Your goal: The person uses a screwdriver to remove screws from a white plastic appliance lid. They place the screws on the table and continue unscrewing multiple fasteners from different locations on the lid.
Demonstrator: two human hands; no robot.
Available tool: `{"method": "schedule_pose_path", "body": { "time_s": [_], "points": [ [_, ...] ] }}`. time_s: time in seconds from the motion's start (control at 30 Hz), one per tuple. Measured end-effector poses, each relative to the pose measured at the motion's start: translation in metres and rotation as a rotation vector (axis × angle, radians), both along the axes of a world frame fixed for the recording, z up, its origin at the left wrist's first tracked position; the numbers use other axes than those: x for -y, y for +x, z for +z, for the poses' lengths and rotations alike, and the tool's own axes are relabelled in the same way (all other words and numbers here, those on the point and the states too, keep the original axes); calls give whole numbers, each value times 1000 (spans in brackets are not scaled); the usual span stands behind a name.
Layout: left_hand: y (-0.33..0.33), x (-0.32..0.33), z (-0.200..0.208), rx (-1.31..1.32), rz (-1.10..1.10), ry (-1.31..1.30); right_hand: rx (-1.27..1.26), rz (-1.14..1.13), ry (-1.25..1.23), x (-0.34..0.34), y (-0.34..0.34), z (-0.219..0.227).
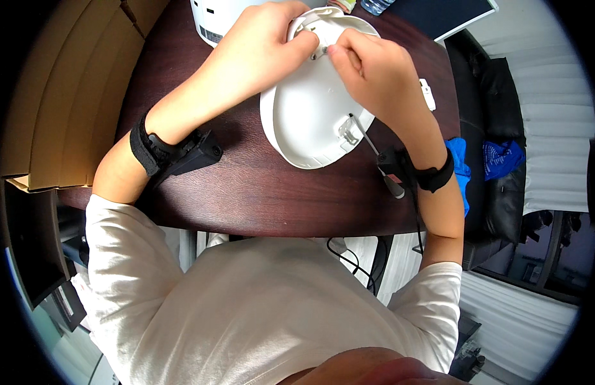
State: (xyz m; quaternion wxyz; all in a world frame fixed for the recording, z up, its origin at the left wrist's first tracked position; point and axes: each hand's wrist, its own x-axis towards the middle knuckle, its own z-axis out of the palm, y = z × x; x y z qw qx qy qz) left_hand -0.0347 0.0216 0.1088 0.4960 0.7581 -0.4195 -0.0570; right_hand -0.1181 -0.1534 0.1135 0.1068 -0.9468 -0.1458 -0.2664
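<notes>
A white oval plastic cover [304,115] lies hollow side up on the dark wooden table. My left hand [267,48] grips its far left rim, with the thumb pressed inside. At the far end of the hollow, my right hand [378,70] is closed in a pinch, its thumb and forefinger beside a small metal part [320,51]. Whatever those fingertips hold is too small and covered to name. A screwdriver [394,187] leans across the cover's near right edge, its dark tip inside and its handle toward me, partly hidden by the device on my right wrist.
A white appliance body [211,19] stands at the far left of the table [246,199]. Beyond the cover are a clear bottle [376,5] and a dark flat panel [442,16]. A small white part [427,94] lies right. Cardboard boxes [73,96] line the left side.
</notes>
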Motion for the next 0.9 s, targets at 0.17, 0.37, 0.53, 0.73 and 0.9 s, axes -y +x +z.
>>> {"method": "schedule_pose_path", "body": {
  "time_s": [0.17, 0.37, 0.53, 0.73, 0.9],
  "points": [
    [-1, 1, -1, 69, 12, -24, 47, 55, -68, -2, 6, -5],
    [-2, 1, 1, 68, -19, -33, -169, -73, 240, -2, 3, -3],
    [-1, 1, 0, 76, -17, -46, -12, -56, -33, -1, -1, 5],
    [-3, 1, 5, 107, 10, 7, -15, -43, 21, -4, 3, -11],
    [-5, 0, 7, 57, -3, 8, -405, -106, 662, -6, -13, 10]
  ]
}}
